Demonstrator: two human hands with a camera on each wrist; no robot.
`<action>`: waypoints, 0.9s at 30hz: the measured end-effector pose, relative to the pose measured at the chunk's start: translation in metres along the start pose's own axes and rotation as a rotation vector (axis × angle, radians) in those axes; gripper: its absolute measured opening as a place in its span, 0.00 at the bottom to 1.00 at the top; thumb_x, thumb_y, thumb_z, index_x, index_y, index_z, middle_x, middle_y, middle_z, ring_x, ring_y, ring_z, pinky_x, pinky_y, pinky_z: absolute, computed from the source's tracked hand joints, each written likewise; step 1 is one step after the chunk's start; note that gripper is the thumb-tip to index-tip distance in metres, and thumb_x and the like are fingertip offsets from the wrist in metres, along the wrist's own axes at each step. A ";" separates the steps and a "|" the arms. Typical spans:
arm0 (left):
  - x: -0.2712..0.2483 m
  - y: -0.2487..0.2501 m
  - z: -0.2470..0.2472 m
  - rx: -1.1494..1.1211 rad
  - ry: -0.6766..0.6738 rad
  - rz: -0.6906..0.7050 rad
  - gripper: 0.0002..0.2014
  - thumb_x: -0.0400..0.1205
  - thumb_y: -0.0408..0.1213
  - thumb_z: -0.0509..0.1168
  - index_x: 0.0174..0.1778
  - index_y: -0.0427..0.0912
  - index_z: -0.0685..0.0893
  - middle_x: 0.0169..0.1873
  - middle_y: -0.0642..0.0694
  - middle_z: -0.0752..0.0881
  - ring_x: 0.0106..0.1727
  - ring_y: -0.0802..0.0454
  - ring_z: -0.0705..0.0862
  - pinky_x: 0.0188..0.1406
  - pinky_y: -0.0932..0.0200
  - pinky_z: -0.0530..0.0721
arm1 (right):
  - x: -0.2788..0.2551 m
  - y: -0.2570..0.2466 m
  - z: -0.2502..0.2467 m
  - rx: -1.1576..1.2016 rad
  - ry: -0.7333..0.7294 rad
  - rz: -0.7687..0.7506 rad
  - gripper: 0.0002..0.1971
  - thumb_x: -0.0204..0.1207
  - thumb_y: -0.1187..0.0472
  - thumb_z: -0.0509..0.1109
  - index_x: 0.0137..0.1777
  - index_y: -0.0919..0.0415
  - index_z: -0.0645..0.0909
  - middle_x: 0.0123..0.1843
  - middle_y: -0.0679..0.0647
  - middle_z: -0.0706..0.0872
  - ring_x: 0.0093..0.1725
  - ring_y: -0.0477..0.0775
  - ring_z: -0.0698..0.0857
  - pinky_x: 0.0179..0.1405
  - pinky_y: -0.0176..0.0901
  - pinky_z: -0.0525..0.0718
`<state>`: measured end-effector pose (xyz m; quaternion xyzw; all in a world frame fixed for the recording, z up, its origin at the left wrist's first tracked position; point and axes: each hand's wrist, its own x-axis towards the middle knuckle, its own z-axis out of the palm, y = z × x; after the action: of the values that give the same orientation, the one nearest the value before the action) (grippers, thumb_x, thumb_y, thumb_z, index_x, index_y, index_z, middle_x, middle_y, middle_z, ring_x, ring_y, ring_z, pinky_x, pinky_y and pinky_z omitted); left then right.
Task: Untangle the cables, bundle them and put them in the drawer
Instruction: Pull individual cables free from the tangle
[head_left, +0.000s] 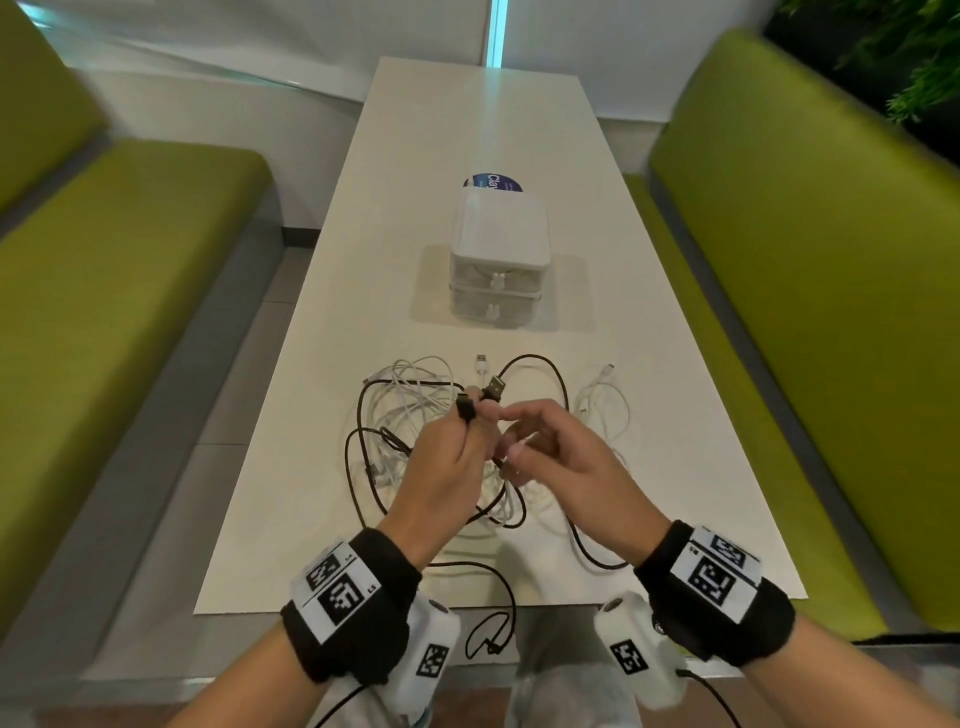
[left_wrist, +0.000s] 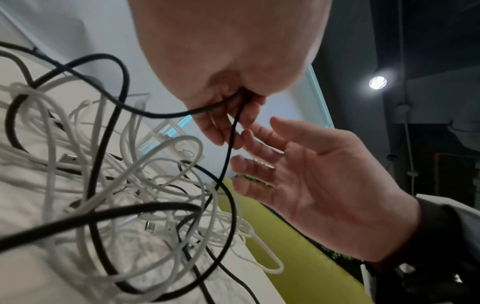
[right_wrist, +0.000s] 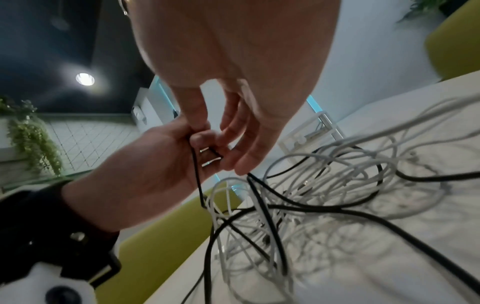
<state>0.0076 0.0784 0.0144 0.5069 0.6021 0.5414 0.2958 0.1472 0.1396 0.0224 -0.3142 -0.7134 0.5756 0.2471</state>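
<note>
I note bare table (head_left: 467, 119) beyond the drawer unit (head_left: 496, 260) and along both its sides. The cable tangle (head_left: 415, 415) covers my near middle; green benches (head_left: 810, 291) wall in both long edges.

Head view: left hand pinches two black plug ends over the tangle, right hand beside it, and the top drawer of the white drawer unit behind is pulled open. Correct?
One thing is off: in the head view both drawers of the white drawer unit are shut. The rest holds: the left hand pinches two black plug ends over the tangle of cables, with the right hand beside it.
</note>
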 end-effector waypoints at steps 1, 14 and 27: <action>-0.001 -0.001 0.001 0.001 0.015 -0.006 0.19 0.85 0.57 0.47 0.30 0.57 0.71 0.24 0.61 0.76 0.28 0.63 0.74 0.29 0.71 0.70 | 0.000 0.001 0.002 -0.061 0.000 -0.002 0.12 0.81 0.63 0.67 0.63 0.54 0.80 0.49 0.50 0.87 0.48 0.50 0.87 0.53 0.53 0.86; -0.003 0.027 -0.016 -0.393 0.046 -0.127 0.26 0.80 0.60 0.48 0.25 0.44 0.63 0.21 0.51 0.62 0.21 0.50 0.70 0.27 0.56 0.79 | 0.005 0.027 0.002 -0.558 -0.211 -0.104 0.25 0.82 0.41 0.57 0.30 0.57 0.77 0.25 0.50 0.79 0.26 0.46 0.77 0.31 0.42 0.73; -0.010 0.014 -0.029 0.002 -0.090 -0.161 0.28 0.83 0.66 0.48 0.23 0.51 0.65 0.21 0.57 0.64 0.24 0.54 0.61 0.25 0.55 0.59 | 0.055 0.038 -0.034 -1.225 -0.287 -0.455 0.32 0.80 0.33 0.41 0.32 0.56 0.75 0.29 0.52 0.82 0.32 0.58 0.82 0.28 0.46 0.72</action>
<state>-0.0118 0.0574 0.0324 0.4808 0.6277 0.4919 0.3645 0.1404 0.2076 -0.0083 -0.1598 -0.9856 0.0359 0.0420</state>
